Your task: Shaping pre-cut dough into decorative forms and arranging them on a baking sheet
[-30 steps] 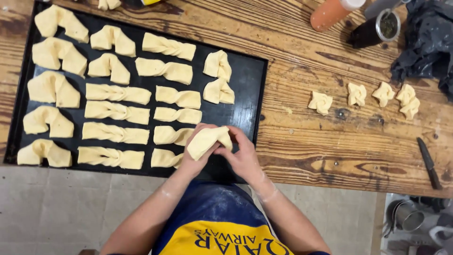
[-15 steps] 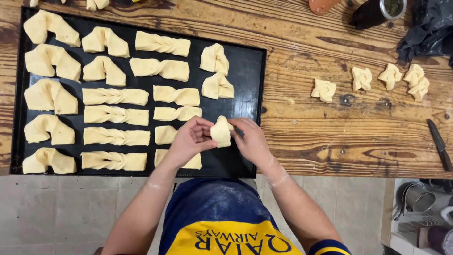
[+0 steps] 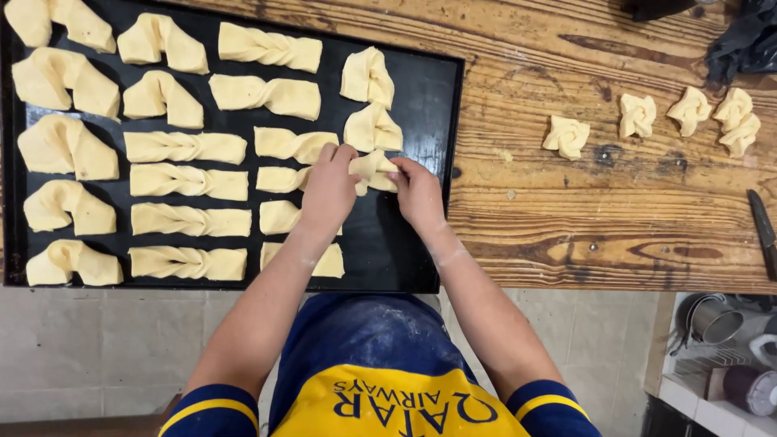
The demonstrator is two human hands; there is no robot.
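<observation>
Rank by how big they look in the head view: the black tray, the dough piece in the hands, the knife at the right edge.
1. Black tray
2 and 3. Dough piece and knife look alike; hands cover part of the dough, so I cannot rank them.

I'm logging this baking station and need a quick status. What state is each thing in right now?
Left hand: gripping the dough piece.
Right hand: gripping the same piece.
Dough piece: folded, held over the tray.
Black tray: mostly filled with shaped raw dough.
Four dough knots: loose on the wooden table.
Knife: lying flat.
</observation>
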